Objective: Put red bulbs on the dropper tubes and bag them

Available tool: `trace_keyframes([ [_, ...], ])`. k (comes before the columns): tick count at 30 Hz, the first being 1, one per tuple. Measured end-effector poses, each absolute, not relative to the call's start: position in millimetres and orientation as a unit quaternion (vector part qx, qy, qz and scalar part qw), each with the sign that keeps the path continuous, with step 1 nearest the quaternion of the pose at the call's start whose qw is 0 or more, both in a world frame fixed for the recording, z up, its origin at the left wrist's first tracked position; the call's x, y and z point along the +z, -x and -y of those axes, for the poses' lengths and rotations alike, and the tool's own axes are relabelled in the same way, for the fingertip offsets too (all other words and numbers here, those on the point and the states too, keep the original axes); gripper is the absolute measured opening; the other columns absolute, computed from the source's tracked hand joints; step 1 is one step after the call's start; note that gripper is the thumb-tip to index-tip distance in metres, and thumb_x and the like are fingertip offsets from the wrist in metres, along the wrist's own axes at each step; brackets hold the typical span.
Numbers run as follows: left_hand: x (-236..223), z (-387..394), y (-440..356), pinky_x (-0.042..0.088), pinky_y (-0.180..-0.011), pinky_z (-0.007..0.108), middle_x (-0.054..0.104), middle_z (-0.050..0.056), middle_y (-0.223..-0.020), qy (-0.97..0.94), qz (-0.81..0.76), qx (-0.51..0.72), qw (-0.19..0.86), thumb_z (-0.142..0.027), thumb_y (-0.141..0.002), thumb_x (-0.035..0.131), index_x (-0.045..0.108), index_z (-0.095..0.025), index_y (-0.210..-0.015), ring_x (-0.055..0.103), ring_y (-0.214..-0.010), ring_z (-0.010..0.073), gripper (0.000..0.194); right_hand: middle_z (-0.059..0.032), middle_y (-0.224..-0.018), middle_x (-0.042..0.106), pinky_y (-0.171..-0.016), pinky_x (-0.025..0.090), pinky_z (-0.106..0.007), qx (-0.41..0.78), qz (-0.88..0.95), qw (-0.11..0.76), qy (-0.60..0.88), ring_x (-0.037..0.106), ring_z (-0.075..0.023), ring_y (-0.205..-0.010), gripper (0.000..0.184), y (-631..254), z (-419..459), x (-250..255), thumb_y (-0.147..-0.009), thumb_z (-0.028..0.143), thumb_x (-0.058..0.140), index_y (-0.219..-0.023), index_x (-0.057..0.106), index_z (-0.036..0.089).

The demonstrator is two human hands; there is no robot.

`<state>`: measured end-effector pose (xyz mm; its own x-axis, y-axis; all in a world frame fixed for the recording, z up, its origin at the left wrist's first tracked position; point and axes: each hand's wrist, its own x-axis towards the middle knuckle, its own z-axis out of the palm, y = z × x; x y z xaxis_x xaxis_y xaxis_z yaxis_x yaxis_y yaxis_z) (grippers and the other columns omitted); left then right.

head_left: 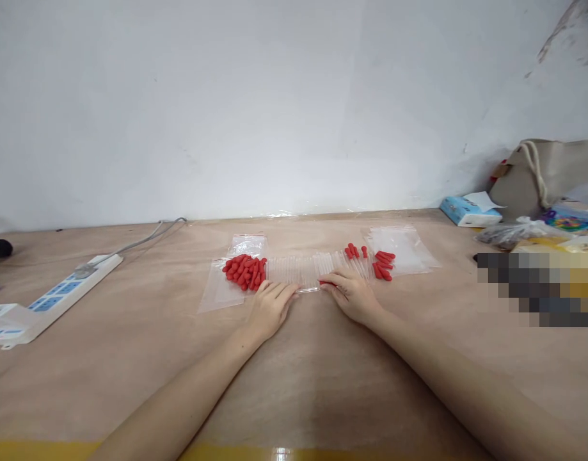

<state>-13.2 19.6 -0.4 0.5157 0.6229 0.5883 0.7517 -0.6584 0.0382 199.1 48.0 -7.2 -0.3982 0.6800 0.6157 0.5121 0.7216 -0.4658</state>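
Between my hands lies a clear glass dropper tube (pixel 309 290), held crosswise low over the table. My left hand (pixel 273 307) is closed with its fingertips on the tube's left end. At the right end, my right hand (pixel 355 296) pinches a red rubber bulb (pixel 322 282); whether the tube sits inside the bulb is hidden by the fingers. Just beyond the hands, a row of clear tubes (pixel 284 270) lies side by side. Left of it is a pile of red bulbs (pixel 244 271). Several tubes with red bulbs on their ends (pixel 353 251) lie behind my right hand, near more red bulbs (pixel 382 265).
Clear plastic bags (pixel 403 246) lie at the right, and others (pixel 221 293) under the red pile. A power strip (pixel 58 296) with a grey cable is at the left. A tissue box (pixel 469 210) and a beige bag (pixel 519 182) stand near the wall at right.
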Motion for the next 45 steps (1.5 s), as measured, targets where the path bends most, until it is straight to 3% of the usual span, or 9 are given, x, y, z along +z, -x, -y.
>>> trace_keyframes([
  [6, -7.2, -25.0, 14.9, 0.035, -0.072, 0.03, 0.065, 0.002, -0.084, 0.854, 0.413, -0.307, 0.078, -0.021, -0.089, 0.04, 0.057, -0.019, -0.093, 0.057, -0.076, 0.0145, 0.017, -0.0063, -0.085, 0.058, -0.069, 0.046, -0.028, 0.135, 0.817, 0.44, 0.349, 0.054, -0.0147, -0.078, 0.018, -203.4, -41.4, -13.1, -0.085, 0.021, 0.042, -0.094, 0.058, 0.019],
  [22, -9.9, -26.7, 12.7, 0.034, -0.074, 0.031, 0.066, 0.002, -0.085, 0.872, 0.375, -0.304, 0.082, -0.02, -0.088, 0.042, 0.057, -0.019, -0.093, 0.058, -0.076, 0.0137, 0.016, -0.0064, -0.089, 0.059, -0.071, 0.046, -0.027, 0.178, 0.843, 0.407, 0.303, 0.055, -0.0135, -0.081, 0.019, -204.6, -34.7, -14.4, -0.085, 0.022, 0.043, -0.098, 0.058, 0.019],
  [29, -15.0, -27.6, 15.8, 0.037, -0.07, 0.03, 0.065, 0.004, -0.087, 0.886, 0.317, -0.328, 0.083, -0.013, -0.087, 0.041, 0.055, -0.018, -0.104, 0.056, -0.073, 0.0128, 0.023, -0.0055, -0.084, 0.062, -0.068, 0.047, -0.026, 0.168, 0.85, 0.399, 0.301, 0.057, -0.0134, -0.076, 0.018, -205.5, -36.5, -17.6, -0.086, 0.024, 0.044, -0.094, 0.059, 0.019],
  [45, -8.6, -24.9, 12.9, 0.036, -0.065, 0.028, 0.067, 0.005, -0.087, 0.903, 0.294, -0.301, 0.088, -0.011, -0.087, 0.038, 0.056, -0.017, -0.105, 0.059, -0.075, 0.0131, 0.026, -0.0058, -0.08, 0.061, -0.066, 0.045, -0.026, 0.128, 0.88, 0.374, 0.265, 0.055, -0.0141, -0.074, 0.017, -207.9, -35.5, -18.3, -0.086, 0.023, 0.041, -0.088, 0.057, 0.019],
])
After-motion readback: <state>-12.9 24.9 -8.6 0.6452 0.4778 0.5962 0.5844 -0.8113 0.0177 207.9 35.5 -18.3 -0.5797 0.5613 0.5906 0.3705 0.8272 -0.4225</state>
